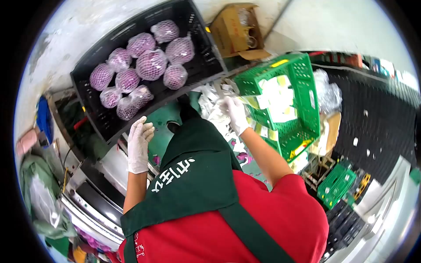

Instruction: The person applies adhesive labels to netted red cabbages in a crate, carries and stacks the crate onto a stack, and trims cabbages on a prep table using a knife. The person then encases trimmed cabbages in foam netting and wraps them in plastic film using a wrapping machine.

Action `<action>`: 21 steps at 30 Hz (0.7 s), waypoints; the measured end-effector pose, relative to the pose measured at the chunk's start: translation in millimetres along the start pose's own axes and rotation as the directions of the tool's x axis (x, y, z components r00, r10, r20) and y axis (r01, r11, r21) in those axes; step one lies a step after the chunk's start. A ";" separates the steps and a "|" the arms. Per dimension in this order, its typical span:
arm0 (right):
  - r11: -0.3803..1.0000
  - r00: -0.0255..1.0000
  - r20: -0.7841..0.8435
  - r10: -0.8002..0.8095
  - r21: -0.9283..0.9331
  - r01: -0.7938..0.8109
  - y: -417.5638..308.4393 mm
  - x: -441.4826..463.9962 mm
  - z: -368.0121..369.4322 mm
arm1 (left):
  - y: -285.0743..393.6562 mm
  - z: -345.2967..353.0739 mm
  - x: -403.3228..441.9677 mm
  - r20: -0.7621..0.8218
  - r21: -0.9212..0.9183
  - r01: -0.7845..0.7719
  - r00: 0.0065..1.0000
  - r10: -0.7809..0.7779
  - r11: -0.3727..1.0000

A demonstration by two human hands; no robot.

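My left hand (140,142), in a white glove, is raised by the near edge of a black crate (201,72). Its fingers are slightly bent and apart, with nothing in them. Several round purple heads, which look like red cabbages (151,64), lie in the crate in white netting. My right hand (235,115), also gloved, is beside a green crate (300,79), over a pile of white wrapping scraps (210,105). Its fingers are curled; a narrow greyish piece (218,90) shows just beyond them, and what they grip is unclear. White packages (280,101) with yellow-green marks fill part of the green crate.
An open cardboard box (234,30) stands against the wall behind the crates. Clear plastic wrap (328,92) lies right of the green crate, near black ribbed matting (372,118). Another green crate (337,185) is farther right. Purple leaf bits (242,156) litter the green floor.
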State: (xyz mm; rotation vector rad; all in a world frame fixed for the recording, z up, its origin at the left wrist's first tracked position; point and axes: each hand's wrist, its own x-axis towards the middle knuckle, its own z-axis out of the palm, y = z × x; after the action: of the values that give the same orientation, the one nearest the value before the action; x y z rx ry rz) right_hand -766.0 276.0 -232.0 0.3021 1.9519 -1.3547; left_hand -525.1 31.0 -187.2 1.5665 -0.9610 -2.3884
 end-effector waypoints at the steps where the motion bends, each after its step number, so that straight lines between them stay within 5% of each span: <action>1: 0.972 0.977 -0.147 0.154 0.200 -0.123 18.1 -8.5 -17.5 | -3.4 3.0 -0.9 0.014 0.012 0.010 1.000 -0.010 1.000; 5: 0.911 0.843 -0.505 0.187 0.410 0.043 64.6 -6.6 -81.0 | -22.1 11.2 -19.5 0.103 0.127 0.040 0.993 -0.053 0.991; 6: 0.928 0.900 -0.435 -0.031 0.322 0.187 70.6 -6.8 -89.6 | -26.6 14.0 -29.0 0.108 0.170 0.047 0.992 -0.066 0.984; 11: 0.765 0.933 -0.359 0.016 0.605 0.219 96.9 36.7 -108.2 | -27.9 31.7 -80.8 0.167 0.284 -0.038 0.986 -0.010 0.958; 14: 0.836 0.836 -0.498 -0.232 0.337 0.433 88.8 25.4 -93.2 | -34.9 21.3 -78.2 0.128 0.282 -0.018 0.992 -0.019 0.959; 15: 0.908 0.892 -0.403 -0.207 0.260 0.328 68.8 7.4 -82.8 | -37.7 16.6 -75.2 0.180 0.309 -0.139 0.980 0.086 0.941; 18: 0.818 0.827 0.127 -0.548 -0.126 0.561 -7.4 -85.9 -15.6 | -14.9 44.3 -106.1 0.403 0.358 -0.494 0.847 0.346 0.792; 20: 0.696 0.681 0.369 -0.632 -0.115 0.709 -34.5 -128.6 24.7 | -6.5 35.1 -89.6 0.610 0.466 -0.780 0.625 0.486 0.419; 21: 0.666 0.611 0.389 -0.690 0.011 0.745 -39.7 -141.7 41.2 | -0.6 42.5 -95.8 0.624 0.400 -0.812 0.581 0.522 0.425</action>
State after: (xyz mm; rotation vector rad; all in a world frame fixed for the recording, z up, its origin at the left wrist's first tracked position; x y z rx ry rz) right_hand -670.5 252.2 -115.1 -0.8754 1.8904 -1.5723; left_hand -518.0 91.4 -101.8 0.4430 -2.2123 -1.7983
